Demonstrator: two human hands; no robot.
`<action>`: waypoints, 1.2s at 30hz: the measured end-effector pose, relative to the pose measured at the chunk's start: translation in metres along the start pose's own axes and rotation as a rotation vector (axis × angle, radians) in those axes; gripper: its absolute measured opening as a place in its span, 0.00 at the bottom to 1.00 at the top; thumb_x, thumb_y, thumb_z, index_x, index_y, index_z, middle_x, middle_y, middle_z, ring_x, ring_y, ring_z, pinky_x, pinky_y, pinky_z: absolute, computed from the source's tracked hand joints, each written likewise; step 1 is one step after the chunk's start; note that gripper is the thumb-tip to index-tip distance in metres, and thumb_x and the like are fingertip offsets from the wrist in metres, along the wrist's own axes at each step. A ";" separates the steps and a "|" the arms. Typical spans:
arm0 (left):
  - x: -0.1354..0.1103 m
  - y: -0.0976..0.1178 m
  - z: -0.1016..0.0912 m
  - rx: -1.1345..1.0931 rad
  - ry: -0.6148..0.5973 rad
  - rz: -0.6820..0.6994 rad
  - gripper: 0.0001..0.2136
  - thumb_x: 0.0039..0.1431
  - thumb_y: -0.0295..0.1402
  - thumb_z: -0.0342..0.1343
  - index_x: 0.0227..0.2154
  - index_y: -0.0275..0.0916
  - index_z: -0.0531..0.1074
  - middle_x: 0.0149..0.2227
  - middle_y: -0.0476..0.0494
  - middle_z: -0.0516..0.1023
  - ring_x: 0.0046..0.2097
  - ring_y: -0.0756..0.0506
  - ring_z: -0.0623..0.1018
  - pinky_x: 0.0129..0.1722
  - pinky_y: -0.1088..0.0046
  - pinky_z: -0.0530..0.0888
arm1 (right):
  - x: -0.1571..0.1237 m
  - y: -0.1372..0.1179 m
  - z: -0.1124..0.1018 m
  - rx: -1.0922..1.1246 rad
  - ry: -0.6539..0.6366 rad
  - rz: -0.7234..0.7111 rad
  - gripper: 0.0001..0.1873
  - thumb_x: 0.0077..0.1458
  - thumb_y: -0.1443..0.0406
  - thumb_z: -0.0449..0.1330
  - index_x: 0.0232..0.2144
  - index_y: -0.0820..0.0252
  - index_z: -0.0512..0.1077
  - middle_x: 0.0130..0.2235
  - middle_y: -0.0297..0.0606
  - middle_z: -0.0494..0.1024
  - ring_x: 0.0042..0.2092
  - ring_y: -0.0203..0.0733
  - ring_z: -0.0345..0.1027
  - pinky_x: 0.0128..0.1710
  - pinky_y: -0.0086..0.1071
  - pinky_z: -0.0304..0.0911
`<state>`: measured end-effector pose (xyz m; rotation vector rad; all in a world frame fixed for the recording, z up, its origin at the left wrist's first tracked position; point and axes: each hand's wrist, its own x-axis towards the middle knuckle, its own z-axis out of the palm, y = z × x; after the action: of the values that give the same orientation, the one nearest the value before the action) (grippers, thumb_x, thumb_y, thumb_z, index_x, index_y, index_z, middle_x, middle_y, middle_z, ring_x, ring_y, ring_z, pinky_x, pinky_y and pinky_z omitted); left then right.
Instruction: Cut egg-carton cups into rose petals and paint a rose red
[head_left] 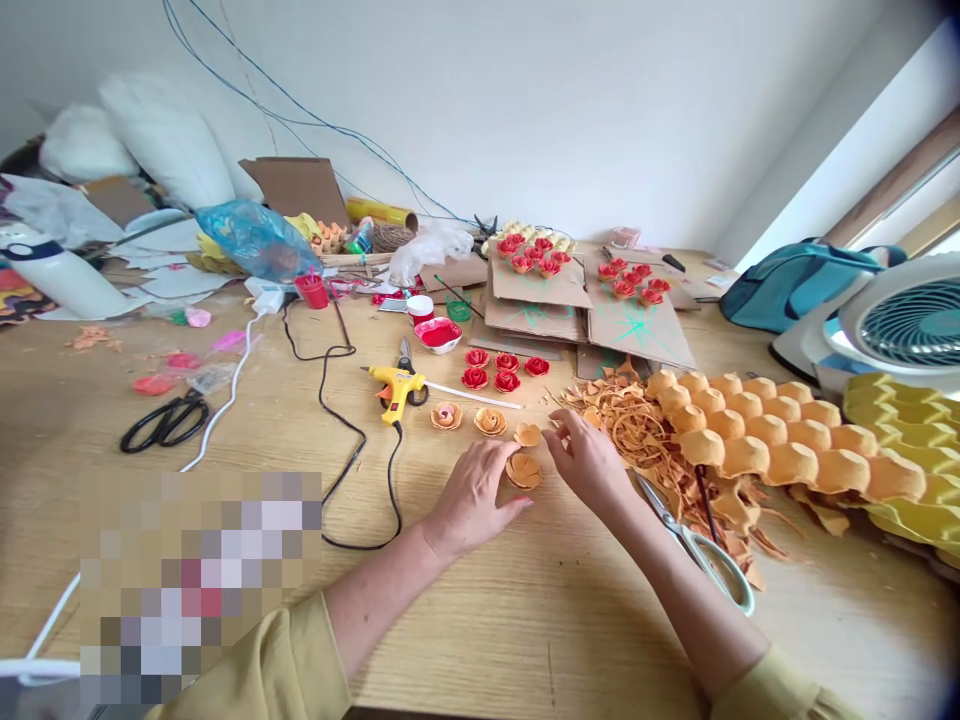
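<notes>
My left hand (pixel 474 500) is beside an orange egg-carton flower cup (pixel 523 471) on the table, fingers at its edge and thumb stretched apart. Just behind it lies a smaller orange petal piece (pixel 528 434). My right hand (pixel 589 460) hovers right of these pieces, fingers bent and apart, with nothing visible in them. Two layered orange flowers (pixel 490 421) sit to the left, one with a pinkish centre. Several red-painted flowers (pixel 507 381) stand behind. A yellow glue gun (pixel 397 388) lies to the left with a white glue stick in it.
Scissors (pixel 697 550) lie beside my right forearm, near orange carton scraps (pixel 637 425) and an orange egg tray (pixel 772 430). Behind are a dish of red paint (pixel 438 335) and cardboard sheets (pixel 637 325) bearing red flowers. Black-handled scissors (pixel 165 422) and cords lie left.
</notes>
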<state>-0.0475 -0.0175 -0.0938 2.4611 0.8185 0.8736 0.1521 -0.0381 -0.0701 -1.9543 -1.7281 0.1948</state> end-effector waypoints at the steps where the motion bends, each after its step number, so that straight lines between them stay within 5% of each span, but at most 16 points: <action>1: 0.000 0.000 0.000 0.001 0.004 -0.004 0.29 0.54 0.35 0.65 0.57 0.39 0.60 0.52 0.35 0.72 0.53 0.36 0.72 0.53 0.53 0.71 | 0.008 -0.002 0.003 -0.009 0.003 0.017 0.11 0.62 0.61 0.56 0.45 0.59 0.71 0.33 0.37 0.78 0.33 0.42 0.72 0.35 0.31 0.61; 9: -0.002 0.000 -0.003 -0.014 -0.050 -0.076 0.11 0.65 0.28 0.51 0.48 0.38 0.68 0.45 0.39 0.75 0.47 0.40 0.74 0.49 0.58 0.73 | 0.029 -0.006 0.023 0.023 0.056 0.020 0.05 0.55 0.69 0.56 0.29 0.59 0.72 0.29 0.36 0.78 0.32 0.40 0.71 0.32 0.29 0.58; 17: -0.003 -0.005 0.005 -0.128 0.008 -0.080 0.16 0.57 0.22 0.56 0.48 0.39 0.66 0.47 0.40 0.76 0.49 0.41 0.74 0.51 0.59 0.73 | -0.004 -0.016 -0.014 0.193 0.106 -0.041 0.06 0.57 0.64 0.57 0.30 0.57 0.73 0.27 0.33 0.75 0.27 0.37 0.65 0.29 0.28 0.58; 26: -0.001 -0.004 0.006 -0.107 0.004 -0.100 0.18 0.56 0.23 0.59 0.50 0.39 0.65 0.46 0.40 0.77 0.48 0.41 0.76 0.50 0.58 0.74 | -0.018 -0.010 0.015 0.127 -0.015 -0.122 0.07 0.59 0.67 0.54 0.29 0.57 0.70 0.31 0.36 0.73 0.32 0.40 0.68 0.33 0.31 0.60; 32: -0.003 -0.006 0.008 -0.133 0.027 -0.104 0.21 0.55 0.20 0.56 0.52 0.40 0.63 0.47 0.40 0.75 0.48 0.42 0.76 0.50 0.59 0.74 | -0.019 -0.005 0.018 0.160 0.020 -0.047 0.11 0.61 0.60 0.56 0.43 0.58 0.69 0.39 0.40 0.75 0.30 0.39 0.70 0.34 0.32 0.64; 36: -0.003 -0.005 0.007 -0.129 0.033 -0.117 0.25 0.53 0.17 0.52 0.53 0.40 0.62 0.47 0.40 0.73 0.48 0.42 0.75 0.50 0.59 0.74 | -0.021 -0.004 0.024 0.168 -0.059 -0.017 0.11 0.59 0.61 0.55 0.44 0.58 0.69 0.31 0.34 0.76 0.29 0.39 0.71 0.30 0.30 0.62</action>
<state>-0.0469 -0.0169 -0.1034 2.2693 0.8796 0.8978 0.1343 -0.0508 -0.0932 -1.8288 -1.7065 0.3828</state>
